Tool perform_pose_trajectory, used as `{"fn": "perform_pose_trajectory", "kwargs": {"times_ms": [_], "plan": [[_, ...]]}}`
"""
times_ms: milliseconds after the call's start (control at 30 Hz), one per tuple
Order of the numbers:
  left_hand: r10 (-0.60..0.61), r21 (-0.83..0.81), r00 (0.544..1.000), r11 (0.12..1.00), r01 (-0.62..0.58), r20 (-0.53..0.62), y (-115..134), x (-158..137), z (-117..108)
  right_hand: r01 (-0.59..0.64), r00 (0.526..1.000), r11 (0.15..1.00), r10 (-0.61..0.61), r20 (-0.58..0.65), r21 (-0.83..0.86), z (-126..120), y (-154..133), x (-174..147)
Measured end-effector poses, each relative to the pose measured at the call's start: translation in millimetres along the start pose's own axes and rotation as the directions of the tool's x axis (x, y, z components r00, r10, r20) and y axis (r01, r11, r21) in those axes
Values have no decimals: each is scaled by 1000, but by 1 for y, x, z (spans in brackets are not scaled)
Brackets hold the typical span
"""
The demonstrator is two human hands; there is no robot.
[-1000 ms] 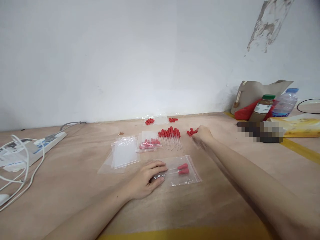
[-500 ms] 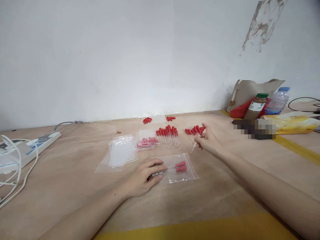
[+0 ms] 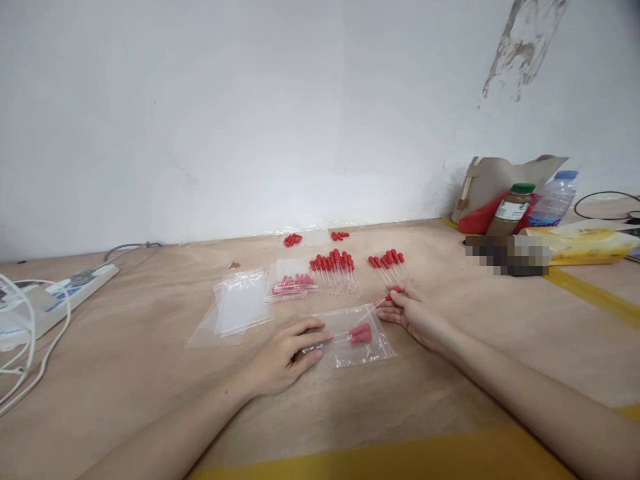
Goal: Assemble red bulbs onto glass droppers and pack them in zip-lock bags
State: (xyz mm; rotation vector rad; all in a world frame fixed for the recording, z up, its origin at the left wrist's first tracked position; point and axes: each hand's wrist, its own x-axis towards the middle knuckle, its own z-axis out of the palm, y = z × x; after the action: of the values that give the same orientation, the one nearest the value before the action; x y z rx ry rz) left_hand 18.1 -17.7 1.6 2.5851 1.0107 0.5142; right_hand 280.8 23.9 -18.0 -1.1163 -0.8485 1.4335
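My left hand (image 3: 290,353) lies on the left end of a clear zip-lock bag (image 3: 343,360), its fingers apart and resting on the plastic. Two red-bulbed droppers (image 3: 361,333) are inside this bag, bulbs toward the right. By its red bulb, my right hand (image 3: 413,313) pinches another dropper (image 3: 393,293) above the bag's right end. The thin clear stem points left and down over the bag's opening side; whether its tip is inside cannot be made out. Behind, several loose droppers (image 3: 387,261) lie in a small group, with a larger group of droppers (image 3: 333,263) to their left.
Filled bags (image 3: 293,285) and a stack of flat bags (image 3: 243,303) lie left of centre. Small red bulbs (image 3: 293,239) lie near the wall. A power strip (image 3: 65,300) with white cables is at left; bottles (image 3: 513,210) and a beige bag (image 3: 500,177) stand at right.
My right hand has moved down and toward me from the smaller group, bringing one dropper to the bag. The left hand stays on the bag.
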Motion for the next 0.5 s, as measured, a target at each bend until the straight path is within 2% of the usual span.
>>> {"fn": "perform_pose_trajectory", "kwargs": {"times_ms": [100,233,400,500], "plan": [[-15,8,1000,1000,15,-19,1,0,0,-6,991,989,25,129,-149,-12,-2,1],[-44,17,998,999,45,-33,2,-1,0,79,932,909,78,354,-408,-21,-7,-1],[-44,9,998,999,44,-40,3,-1,0,164,925,874,24,378,-458,-16,-5,-4],[-39,1,998,999,39,-42,3,0,0,297,903,803,-61,425,-517,-12,-1,-1]]}}
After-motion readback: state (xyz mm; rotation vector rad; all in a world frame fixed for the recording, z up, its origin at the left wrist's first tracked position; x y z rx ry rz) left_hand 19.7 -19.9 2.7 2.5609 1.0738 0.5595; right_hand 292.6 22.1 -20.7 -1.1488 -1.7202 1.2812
